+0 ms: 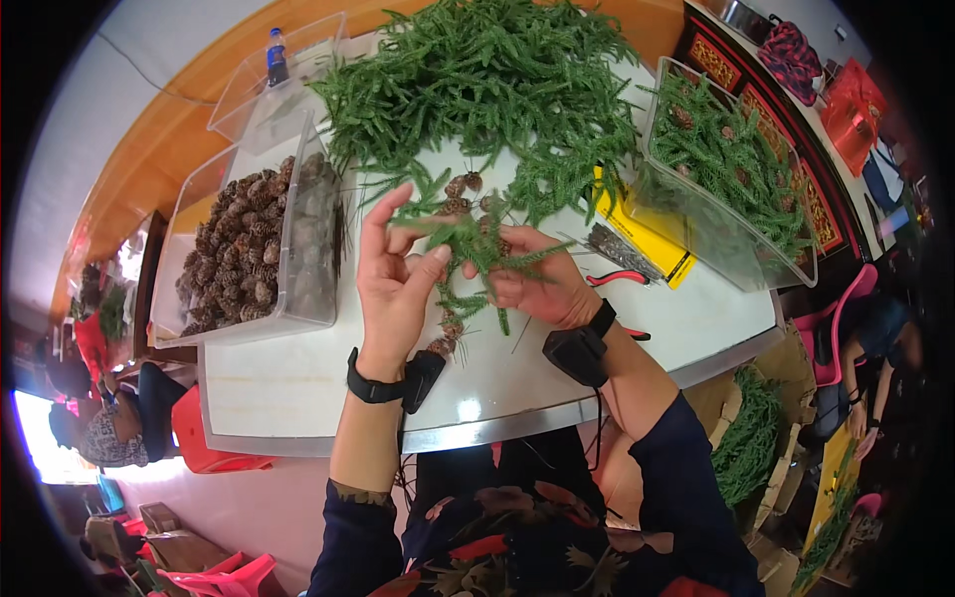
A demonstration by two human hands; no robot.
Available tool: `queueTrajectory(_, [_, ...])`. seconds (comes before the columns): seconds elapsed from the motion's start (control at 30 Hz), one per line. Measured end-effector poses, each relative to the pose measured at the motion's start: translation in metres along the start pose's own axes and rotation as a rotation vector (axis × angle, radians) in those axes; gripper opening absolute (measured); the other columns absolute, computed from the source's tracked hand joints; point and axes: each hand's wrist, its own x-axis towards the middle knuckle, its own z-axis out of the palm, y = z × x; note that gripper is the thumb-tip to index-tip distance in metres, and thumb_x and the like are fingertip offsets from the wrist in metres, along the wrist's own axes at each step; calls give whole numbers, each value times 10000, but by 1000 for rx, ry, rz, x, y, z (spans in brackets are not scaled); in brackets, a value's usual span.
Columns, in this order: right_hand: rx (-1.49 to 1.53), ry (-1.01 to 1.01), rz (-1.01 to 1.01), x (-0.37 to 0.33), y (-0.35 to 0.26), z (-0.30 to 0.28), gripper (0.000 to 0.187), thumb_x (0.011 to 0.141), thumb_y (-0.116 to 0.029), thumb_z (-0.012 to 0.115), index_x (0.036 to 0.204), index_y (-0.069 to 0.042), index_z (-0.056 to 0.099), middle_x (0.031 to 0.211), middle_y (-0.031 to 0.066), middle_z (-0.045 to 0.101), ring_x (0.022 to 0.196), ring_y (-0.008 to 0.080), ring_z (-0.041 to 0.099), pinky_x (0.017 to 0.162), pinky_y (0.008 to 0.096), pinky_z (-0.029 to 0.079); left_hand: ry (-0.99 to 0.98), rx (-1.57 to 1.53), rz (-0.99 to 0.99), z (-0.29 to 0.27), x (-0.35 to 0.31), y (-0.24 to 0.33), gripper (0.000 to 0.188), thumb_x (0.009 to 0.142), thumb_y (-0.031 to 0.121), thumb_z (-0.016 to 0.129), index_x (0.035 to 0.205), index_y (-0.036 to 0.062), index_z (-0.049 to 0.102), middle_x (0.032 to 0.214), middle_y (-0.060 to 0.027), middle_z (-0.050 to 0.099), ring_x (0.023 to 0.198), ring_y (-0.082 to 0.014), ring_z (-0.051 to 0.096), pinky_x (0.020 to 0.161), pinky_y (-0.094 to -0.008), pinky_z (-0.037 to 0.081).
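Between your hands, above the white table (279, 390), sits the sprig (476, 244) (its left end is motion-blurred). Your right hand (545, 284) has thumb and fingers curled closed on it. Your left hand (391, 289) is half spread, index up, thumb near the needles; can't tell if it pinches any. Cones (473, 182) lie just beyond, pliers (619, 277) to the right. Farther out: cone bin (320, 298) left, greenery pile (487, 85) ahead, sprig bin (716, 239) right.

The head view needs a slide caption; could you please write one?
Left hand and right hand handle a green sprig above a white table, near boxed pinecones and heaped greenery.
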Motion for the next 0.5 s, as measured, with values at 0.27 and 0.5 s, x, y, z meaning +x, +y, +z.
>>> queueTrajectory(0.27, [206, -108, 34, 3, 4, -40, 318, 975, -353, 447, 995, -72, 593, 690, 52, 562, 412, 78, 331, 448, 226, 282, 158, 36, -51, -7, 8, -13, 573, 804, -73, 658, 1318, 44, 431, 859, -12, 615, 704, -52, 550, 594, -190, 442])
queueTrajectory(0.5, [-141, 285, -326, -8, -15, -6, 281, 956, -348, 514, 970, -79, 595, 702, 0, 493, 494, 53, 361, 485, 200, 292, 278, 0, -100, -15, 8, -19, 506, 791, -52, 686, 1250, 36, 490, 794, 10, 581, 683, -58, 554, 563, -196, 436])
